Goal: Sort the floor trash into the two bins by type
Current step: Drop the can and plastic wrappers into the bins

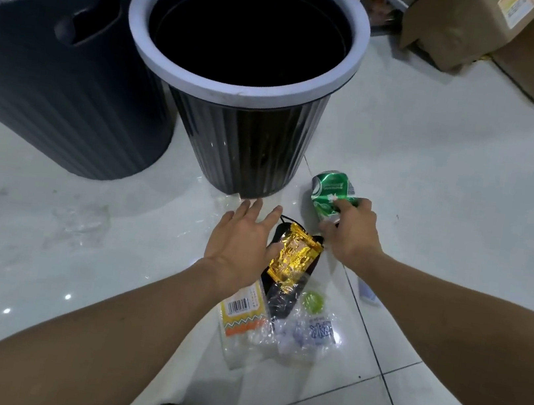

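Grip advice: right hand curls fingers round crushed green aluminium can, left hand splayed idle, so seat thumb firmly before lifting toward grey-rimmed black ribbed bin.

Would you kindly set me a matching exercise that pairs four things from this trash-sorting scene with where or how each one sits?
Things:
1. green can
2. gold foil wrapper
3. crushed plastic bottle
4. white-rimmed bin

States:
A. stands upright, open-topped
B. gripped by the right hand
C. nearest the person, with a green cap
D. lies on a black item beside the left hand

Pairs: 1-B; 2-D; 3-C; 4-A
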